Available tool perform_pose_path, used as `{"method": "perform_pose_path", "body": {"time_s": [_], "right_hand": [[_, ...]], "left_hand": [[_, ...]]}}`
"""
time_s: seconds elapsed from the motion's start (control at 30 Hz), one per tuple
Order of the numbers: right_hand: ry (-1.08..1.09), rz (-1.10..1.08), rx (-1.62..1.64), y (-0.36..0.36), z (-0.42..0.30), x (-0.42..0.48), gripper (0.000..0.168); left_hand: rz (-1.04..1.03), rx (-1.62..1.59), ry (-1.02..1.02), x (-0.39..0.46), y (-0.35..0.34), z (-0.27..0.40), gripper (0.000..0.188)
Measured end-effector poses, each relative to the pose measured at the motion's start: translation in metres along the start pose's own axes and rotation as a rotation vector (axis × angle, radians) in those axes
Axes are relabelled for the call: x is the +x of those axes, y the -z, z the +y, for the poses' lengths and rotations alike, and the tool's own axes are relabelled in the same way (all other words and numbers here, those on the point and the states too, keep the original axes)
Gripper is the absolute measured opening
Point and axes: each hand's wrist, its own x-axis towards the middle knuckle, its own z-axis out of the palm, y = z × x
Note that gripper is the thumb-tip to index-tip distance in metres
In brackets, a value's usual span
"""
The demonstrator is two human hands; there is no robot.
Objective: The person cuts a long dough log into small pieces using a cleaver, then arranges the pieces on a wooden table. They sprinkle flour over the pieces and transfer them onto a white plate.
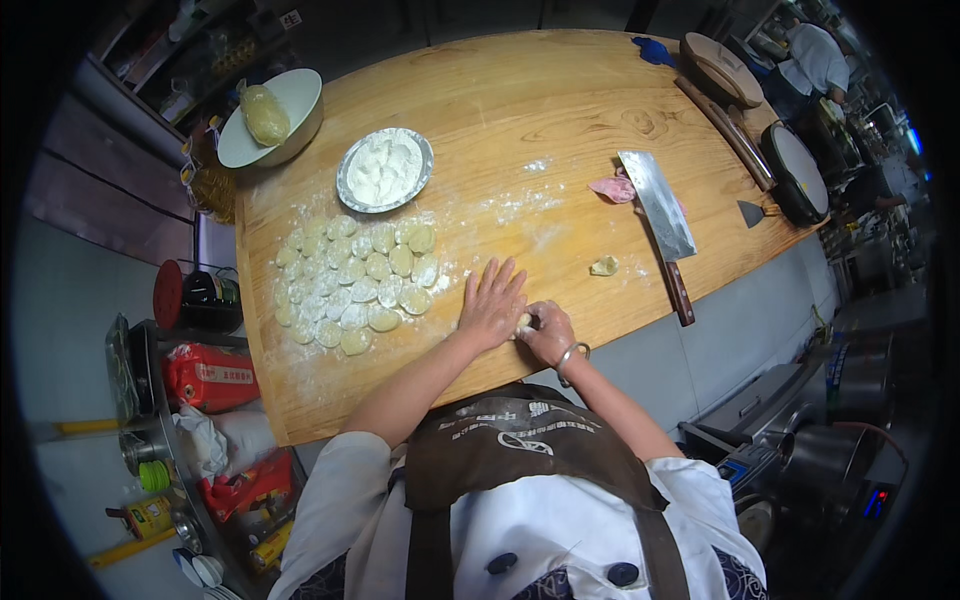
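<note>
My left hand (493, 304) lies flat, palm down, on the wooden table (480, 97), its fingers slightly spread. What is under the palm is hidden. Right beside it, my right hand (550, 330) has its fingers curled around a small piece of dough (523, 322), mostly covered by the hand. Left of my hands, several rows of flattened, floured dough discs (352, 281) lie close together. Above them stands a metal bowl of white flour (385, 169). A small loose lump of dough (604, 266) rests to the right of my hands.
A cleaver (660, 210) lies partly on a pink cloth (613, 189), its handle past the table's near edge. A large bowl (304, 112) with bagged dough (264, 114) stands far left. Rolling pins (724, 131), a scraper (752, 214) and a round pan (799, 172) line the right end.
</note>
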Motion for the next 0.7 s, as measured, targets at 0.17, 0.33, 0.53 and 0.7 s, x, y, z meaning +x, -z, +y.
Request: {"method": "perform_pose_path", "body": {"time_s": [0.17,0.33,0.53,0.7], "right_hand": [[0.138,0.033,-0.201,-0.015,0.006,0.02,0.015],[0.088,-0.04,-0.057,-0.017,0.0,0.002,0.014],[0.285,0.094,-0.102,-0.009,-0.009,0.004,0.02],[0.197,0.021,0.117,-0.004,0.0,-0.012,0.035]], "left_hand": [[0.079,-0.043,0.064,0.02,0.004,-0.001,0.05],[0.061,0.043,-0.038,-0.015,0.002,-0.007,0.047],[0.089,-0.149,0.028,-0.002,0.005,-0.007,0.045],[0.043,-0.115,-0.117,-0.037,0.002,-0.002,0.046]]}}
